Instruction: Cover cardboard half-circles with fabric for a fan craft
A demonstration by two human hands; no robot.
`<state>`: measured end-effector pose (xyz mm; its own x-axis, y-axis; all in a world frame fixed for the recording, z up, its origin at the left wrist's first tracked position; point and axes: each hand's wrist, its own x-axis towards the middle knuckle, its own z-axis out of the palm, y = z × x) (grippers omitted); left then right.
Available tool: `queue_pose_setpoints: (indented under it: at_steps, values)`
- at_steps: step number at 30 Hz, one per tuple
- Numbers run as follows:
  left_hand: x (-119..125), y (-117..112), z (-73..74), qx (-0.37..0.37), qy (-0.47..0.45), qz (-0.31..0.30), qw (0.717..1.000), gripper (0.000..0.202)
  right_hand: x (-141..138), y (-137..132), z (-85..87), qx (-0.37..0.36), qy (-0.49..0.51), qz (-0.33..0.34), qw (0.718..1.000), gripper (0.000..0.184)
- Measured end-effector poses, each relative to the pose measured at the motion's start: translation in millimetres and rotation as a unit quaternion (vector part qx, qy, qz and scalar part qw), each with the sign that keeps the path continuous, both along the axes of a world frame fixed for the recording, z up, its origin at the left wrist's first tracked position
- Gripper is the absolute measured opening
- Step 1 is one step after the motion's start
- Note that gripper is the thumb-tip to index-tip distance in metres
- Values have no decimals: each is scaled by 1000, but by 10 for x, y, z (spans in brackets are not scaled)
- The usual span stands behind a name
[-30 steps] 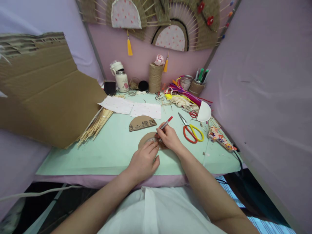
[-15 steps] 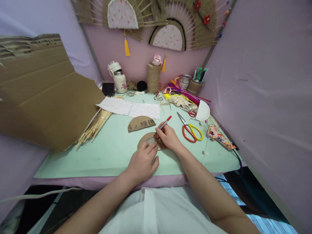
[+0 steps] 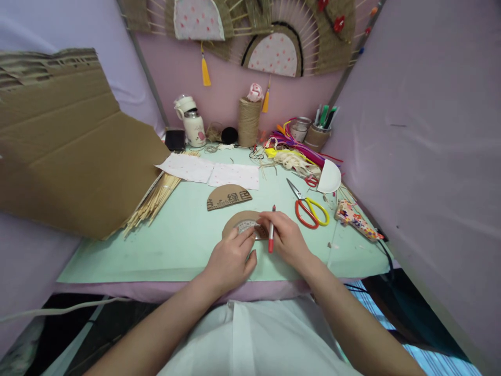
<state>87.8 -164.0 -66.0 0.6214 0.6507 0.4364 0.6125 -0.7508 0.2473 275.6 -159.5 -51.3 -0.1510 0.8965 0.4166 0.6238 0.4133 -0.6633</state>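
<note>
A half-round piece of cardboard lies near the front of the table, with a clear protractor on top of it. The fingers of my left hand rest on the protractor and press it down, the thumb held apart. Just to the right, my right hand grips a white pen with a red end, which now points its red end toward me. Fingertips of this hand reach the cardboard's right edge. Behind it lies a second cardboard half-circle with printed characters.
Large scissors and a patterned glue gun lie on the right. Bamboo sticks and a big cardboard sheet take up the left. Patterned cloth pieces, a twine spool, and a bottle are farther back.
My right hand has drawn back slightly to the right and turned the pen over, so its red end swung from pointing away to pointing toward me. My left hand has stayed put.
</note>
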Motion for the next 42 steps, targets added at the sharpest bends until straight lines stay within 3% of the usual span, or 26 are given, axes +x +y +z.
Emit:
queue_pose_setpoints:
  at_steps: [5, 9, 13, 29, 42]
  values:
    - [5, -10, 2, -4, -8, 4, 1000, 34, 90, -233, -84, 68, -158, 3, 985, 26]
    - [-11, -12, 34, -28, -18, -2, 999, 33, 92, -255, -150, 94, -208, -2, 974, 27]
    - [-30, -24, 98, -64, -28, 39, 997, 43, 104, -245, -172, 91, -240, -7, 966, 27]
    - [-13, -23, 125, -49, -88, 63, 993, 47, 107, -267, -160, 81, -254, -17, 964, 25]
    - [-30, 5, 110, -97, -116, 71, 986, 51, 121, -276, -194, 85, -237, -17, 968, 29]
